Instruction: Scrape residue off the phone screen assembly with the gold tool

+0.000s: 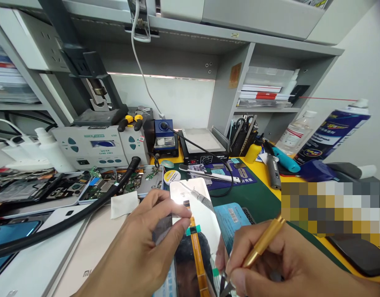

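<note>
My left hand [155,235] is closed in a pinch, thumb and index finger at the upper end of an orange ribbon cable [196,251]. The cable runs down over a dark, glossy screen panel [188,266], with green tape [193,230] across it. Wrapped around a gold-handled tool [264,243], my right hand [258,255] is low on the right. Dark metal [227,290] shows below its fingers near the panel's right edge; the tip's exact shape is unclear. Behind the panel lies a white sheet [196,189] with a grey knife [200,199] on it.
A black hose [85,218] crosses the left side over phone panels. Circuit boards sit in a tray [146,187]. Behind stand a grey rework station [100,144] and a heating plate [204,142]. To the right are a spray can [329,132] and a dark phone [357,253].
</note>
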The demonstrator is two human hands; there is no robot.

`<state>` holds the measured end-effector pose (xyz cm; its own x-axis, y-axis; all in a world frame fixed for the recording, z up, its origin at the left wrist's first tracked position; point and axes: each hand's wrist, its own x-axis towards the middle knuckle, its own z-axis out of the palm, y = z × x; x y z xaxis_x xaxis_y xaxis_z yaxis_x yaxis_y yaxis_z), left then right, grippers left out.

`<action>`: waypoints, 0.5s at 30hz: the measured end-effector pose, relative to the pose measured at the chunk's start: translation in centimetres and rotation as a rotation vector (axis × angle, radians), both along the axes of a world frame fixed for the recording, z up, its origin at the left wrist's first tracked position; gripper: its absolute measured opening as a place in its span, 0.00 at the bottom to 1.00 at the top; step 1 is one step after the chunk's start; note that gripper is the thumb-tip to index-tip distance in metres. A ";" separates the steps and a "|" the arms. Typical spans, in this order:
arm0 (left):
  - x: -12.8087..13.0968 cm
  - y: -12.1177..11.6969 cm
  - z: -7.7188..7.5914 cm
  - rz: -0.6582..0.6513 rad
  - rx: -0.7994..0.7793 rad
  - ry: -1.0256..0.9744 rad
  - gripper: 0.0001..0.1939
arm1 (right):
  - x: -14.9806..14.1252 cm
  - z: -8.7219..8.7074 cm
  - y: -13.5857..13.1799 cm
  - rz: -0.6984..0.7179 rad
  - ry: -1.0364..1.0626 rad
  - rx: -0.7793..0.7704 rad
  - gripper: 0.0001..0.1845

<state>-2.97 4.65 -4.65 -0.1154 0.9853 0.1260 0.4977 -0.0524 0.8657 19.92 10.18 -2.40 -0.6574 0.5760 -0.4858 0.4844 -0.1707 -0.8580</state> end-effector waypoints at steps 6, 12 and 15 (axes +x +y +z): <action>0.1 -0.1 0.1 0.014 0.010 0.018 0.10 | 0.3 -0.6 -0.3 -0.028 0.065 0.025 0.26; 0.0 0.0 -0.1 0.000 0.008 0.032 0.10 | 0.5 -0.9 -0.2 -0.024 0.074 0.055 0.23; -0.1 0.0 0.0 0.000 0.005 0.021 0.10 | 0.1 -0.3 -0.1 -0.011 0.062 0.015 0.23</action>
<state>-3.02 4.66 -4.70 -0.1123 0.9847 0.1332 0.5160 -0.0567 0.8547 20.06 10.11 -2.67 -0.6798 0.5901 -0.4355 0.4283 -0.1626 -0.8889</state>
